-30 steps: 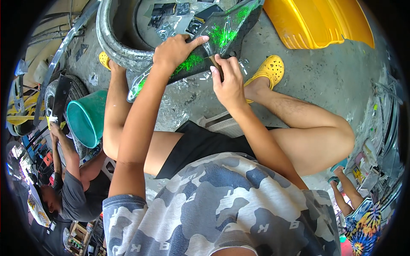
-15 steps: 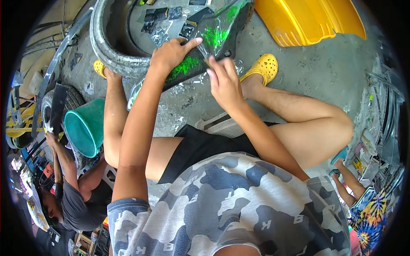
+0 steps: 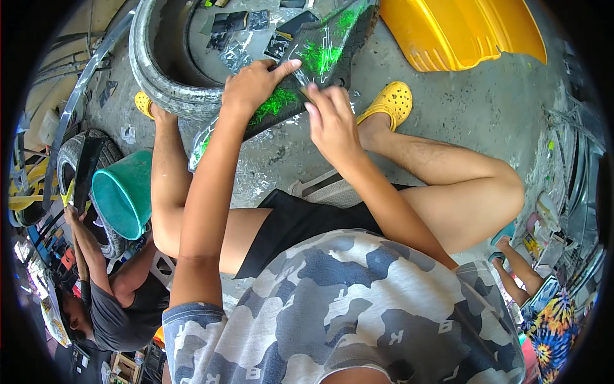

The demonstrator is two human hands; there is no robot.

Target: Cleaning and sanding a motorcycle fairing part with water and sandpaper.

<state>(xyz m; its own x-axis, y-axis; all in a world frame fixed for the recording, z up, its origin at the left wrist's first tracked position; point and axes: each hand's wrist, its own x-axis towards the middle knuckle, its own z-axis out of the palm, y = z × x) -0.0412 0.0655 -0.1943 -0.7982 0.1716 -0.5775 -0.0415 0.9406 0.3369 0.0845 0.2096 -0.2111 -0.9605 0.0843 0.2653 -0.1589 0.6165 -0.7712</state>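
A long black plastic panel [image 3: 318,64] with bright green and white markings lies slanted against the tyre in front of me. My left hand [image 3: 251,89] grips its far edge, fingers bent over it and thumb stretched along the top. Close beside that thumb, my right hand [image 3: 332,118] is closed in a pinch over the panel's near part. Its fingertips are smeared by motion, and the small thin thing between them is too blurred to name. Whitish scratches and flakes show on the panel near the fingertips.
A worn tyre [image 3: 173,96] lies beyond my left hand, dark sheet pieces [image 3: 236,57] inside its ring. A yellow plastic shell [image 3: 460,32] is at far right, a green bucket [image 3: 125,195] at left. Another person [image 3: 125,307] works at lower left; someone else [image 3: 547,320] is at lower right.
My right hand has shifted slightly left, keeping its pinch at the panel. My left hand stays on the panel. The person at left has lowered their hands a little.
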